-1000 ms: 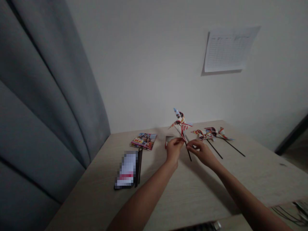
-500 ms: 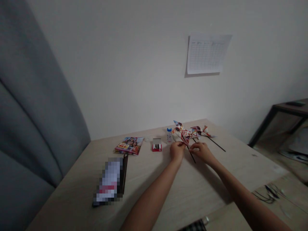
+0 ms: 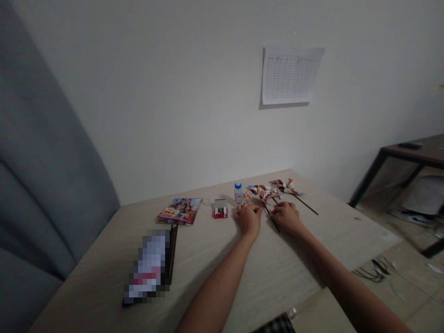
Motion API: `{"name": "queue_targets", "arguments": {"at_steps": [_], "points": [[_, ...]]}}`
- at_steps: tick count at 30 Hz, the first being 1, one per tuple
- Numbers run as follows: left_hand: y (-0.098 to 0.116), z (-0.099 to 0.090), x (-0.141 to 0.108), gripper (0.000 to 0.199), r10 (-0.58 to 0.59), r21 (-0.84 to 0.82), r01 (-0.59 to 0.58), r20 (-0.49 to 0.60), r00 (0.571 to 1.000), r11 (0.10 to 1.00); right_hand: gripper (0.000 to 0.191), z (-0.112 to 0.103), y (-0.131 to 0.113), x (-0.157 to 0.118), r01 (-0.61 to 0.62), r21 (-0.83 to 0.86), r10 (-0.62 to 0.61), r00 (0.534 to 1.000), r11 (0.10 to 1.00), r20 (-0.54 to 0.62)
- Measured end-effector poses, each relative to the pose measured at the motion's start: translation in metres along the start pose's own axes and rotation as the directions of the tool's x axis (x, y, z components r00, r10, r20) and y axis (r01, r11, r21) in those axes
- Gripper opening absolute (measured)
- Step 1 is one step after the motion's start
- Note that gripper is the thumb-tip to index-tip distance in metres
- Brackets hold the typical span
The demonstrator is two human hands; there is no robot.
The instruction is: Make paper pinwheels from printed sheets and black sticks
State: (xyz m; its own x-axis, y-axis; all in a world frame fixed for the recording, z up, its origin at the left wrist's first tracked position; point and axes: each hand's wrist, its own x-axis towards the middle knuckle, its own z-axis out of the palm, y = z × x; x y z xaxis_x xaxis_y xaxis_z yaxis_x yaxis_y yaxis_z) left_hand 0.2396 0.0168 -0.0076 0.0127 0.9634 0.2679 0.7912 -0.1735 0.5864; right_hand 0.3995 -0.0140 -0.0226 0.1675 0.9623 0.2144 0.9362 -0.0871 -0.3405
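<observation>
Pinwheel [image 3: 262,194] lowered; right hand [image 3: 286,216] pinching its stick [image 3: 275,225]; left hand [image 3: 249,219], hold unclear; pamphlets [image 3: 185,213] show blurred digits

From my end, I see a plain grey-white wall [image 3: 180,101] behind the desk [image 3: 340,231], whose top is pale and wood-grained. A printed sheet [image 3: 286,76] hangs on the wall, its shadow showing below. To my left, a blue-grey curtain [image 3: 41,185] falls in folds; to my right, a dark-framed table [image 3: 432,147] stands on the pale floor [image 3: 423,319]. I find the light dim and soft
</observation>
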Motion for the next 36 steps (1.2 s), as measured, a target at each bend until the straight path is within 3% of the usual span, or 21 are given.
{"name": "queue_targets", "arguments": {"at_steps": [3,7,14,36], "points": [[-0.003,-0.001,-0.001,0.010,0.022,0.015,-0.021,-0.012,1.000,1.000,0.020,0.001,0.000,-0.002,-0.025,0.033,0.026,0.999,0.999,-0.037],[-0.006,-0.001,-0.004,0.011,0.068,0.055,-0.067,-0.027,0.997,0.996,0.022,0.000,0.002,-0.007,0.064,0.001,-0.063,0.990,0.998,-0.125],[-0.010,-0.005,-0.007,0.014,0.144,0.139,-0.139,-0.028,0.989,0.980,0.025,0.000,0.004,-0.012,0.174,-0.089,-0.183,0.978,0.981,-0.100],[-0.015,-0.016,-0.002,0.018,0.151,0.232,-0.141,-0.026,0.988,0.962,0.030,-0.002,0.014,-0.002,0.007,-0.127,-0.020,0.995,0.992,-0.100]]}}
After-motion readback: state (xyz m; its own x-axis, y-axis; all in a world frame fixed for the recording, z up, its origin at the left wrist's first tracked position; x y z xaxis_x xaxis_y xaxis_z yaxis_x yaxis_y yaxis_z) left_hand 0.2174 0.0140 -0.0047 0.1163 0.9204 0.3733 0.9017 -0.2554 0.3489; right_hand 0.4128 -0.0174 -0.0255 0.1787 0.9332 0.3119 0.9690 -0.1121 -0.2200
